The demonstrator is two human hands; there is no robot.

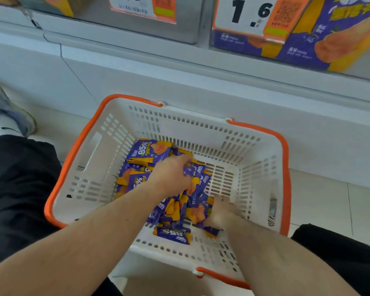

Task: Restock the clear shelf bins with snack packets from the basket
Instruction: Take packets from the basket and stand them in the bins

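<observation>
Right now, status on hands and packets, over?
Left hand and right hand down in basket, gathering purple snack packets. Grip unclear. Shelf bins above, nothing blocking.

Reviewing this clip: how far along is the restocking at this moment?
Done: hard to judge; the shelf bins are barely in view, though much of the basket floor is bare. In hand: both hands are down in the purple snack packets, the left hand gathering a bunch, the right hand on packets near the basket's right side. Left: a pile of packets still to shelve, including one loose packet nearest the camera.
</observation>
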